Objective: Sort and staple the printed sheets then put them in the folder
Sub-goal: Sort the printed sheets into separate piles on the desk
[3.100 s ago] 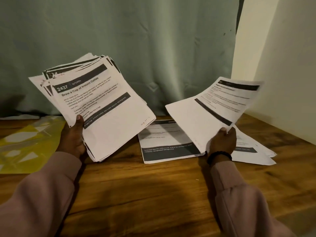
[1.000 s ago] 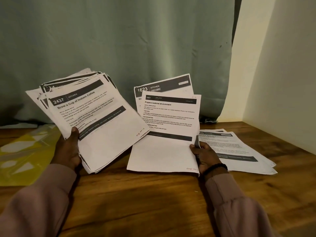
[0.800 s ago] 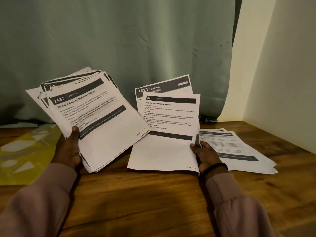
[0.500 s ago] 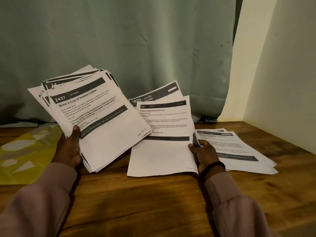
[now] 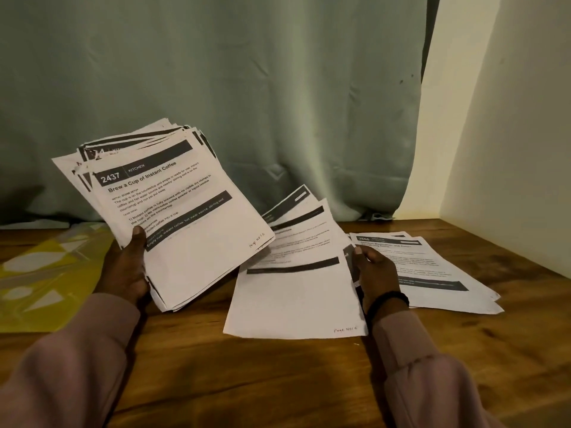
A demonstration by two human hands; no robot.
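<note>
Wooden table, green curtain behind: left hand grips thick sheet stack, headers tilted up-right; right hand pinches two sheets, long axis running away toward curtain.

Dim, warm light w/ the cream wall at right brightest. Soft shadows pool on the brown wooden table near the bottom edge. Fine print on the white printed sheets blurs; edges bow slightly.

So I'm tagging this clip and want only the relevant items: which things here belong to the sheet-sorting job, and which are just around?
Part of the job:
- thick stack, held in the left hand
- middle sheets, held at their edge by the right hand
- sorted pile on the table
- yellow folder

Just around:
- green curtain
- wall
- black wristband
</note>
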